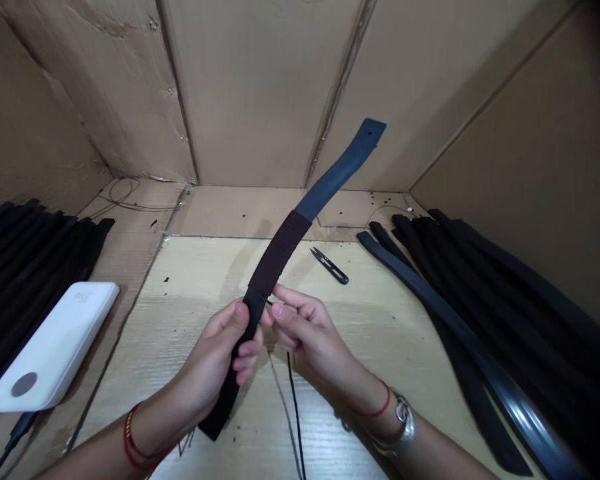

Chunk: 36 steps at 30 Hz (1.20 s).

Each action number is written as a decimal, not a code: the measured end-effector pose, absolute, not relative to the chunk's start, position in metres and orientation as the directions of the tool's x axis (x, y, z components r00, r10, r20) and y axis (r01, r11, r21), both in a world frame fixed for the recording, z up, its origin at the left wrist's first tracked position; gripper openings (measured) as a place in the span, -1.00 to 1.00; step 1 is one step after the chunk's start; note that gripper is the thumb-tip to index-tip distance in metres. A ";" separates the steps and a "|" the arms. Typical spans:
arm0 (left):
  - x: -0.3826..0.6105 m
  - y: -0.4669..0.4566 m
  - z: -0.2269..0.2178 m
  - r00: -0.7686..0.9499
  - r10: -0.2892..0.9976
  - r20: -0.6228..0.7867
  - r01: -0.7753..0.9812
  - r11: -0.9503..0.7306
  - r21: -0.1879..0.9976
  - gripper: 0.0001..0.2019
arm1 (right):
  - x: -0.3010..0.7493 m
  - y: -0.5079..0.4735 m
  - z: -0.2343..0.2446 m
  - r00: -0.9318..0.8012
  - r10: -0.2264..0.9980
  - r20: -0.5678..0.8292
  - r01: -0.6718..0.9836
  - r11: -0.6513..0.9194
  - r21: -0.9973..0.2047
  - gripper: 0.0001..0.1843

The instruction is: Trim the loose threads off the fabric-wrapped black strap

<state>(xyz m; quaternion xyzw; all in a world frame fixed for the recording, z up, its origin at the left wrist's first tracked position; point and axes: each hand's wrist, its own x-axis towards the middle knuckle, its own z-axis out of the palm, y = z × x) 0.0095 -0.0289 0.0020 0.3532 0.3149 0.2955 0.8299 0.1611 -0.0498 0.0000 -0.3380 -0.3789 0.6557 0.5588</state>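
My left hand (220, 363) is wrapped round the lower part of a long dark strap (325, 187) that slants up and to the right above the wooden table (190, 300). The strap's middle stretch (277, 257) is wound tightly with dark cord. Beside the strap, just below that winding, my right hand (303, 330) pinches a thin black cord (293, 393), which hangs down toward me. Both wrists wear red thread bands; the right one also has a silver bracelet.
Small black thread snips (330, 265) lie on the table behind my hands. Piles of dark straps lie at the right (480, 307) and left (25, 260). A white power bank (55, 347) rests at the left. Cardboard walls (260, 87) enclose the table.
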 end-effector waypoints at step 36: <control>0.004 -0.027 0.005 0.620 0.762 -0.188 0.069 0.186 0.980 -0.62 | 0.164 -0.051 0.002 0.125 0.992 -0.014 -0.352 0.031 -0.935 -0.63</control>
